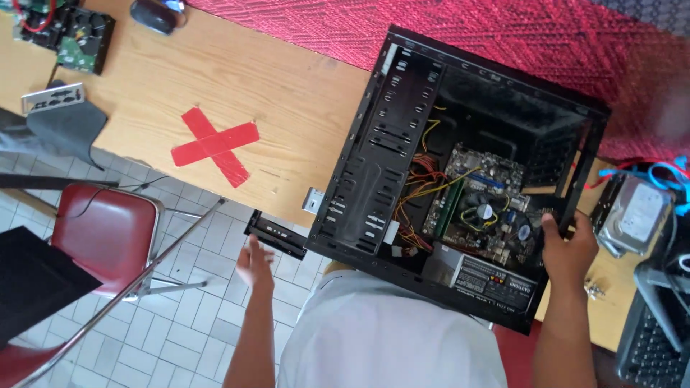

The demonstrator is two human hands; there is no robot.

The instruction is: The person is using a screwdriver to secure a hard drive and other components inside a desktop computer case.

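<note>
Black computer case (402, 165) lies far-to-near; right hand (568, 251) grips its near right edge, left hand (253, 262) hovers spread, empty, left of it.

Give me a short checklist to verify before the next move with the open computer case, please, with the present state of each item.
1. Right hand has a grip on the computer case: ok, it holds the right edge.
2. Left hand supports the case: not ok, it is open in the air, apart from the case.
3. Case rests fully on the wooden table: not ok, its near corner hangs over the table edge.
4. Loose cables inside are clear of the edges: ok, they lie within the case.
5. Hard drive to the right is clear of the case: ok, apart from it.
6. Small screws by the right wrist are safe: cannot tell.
</note>
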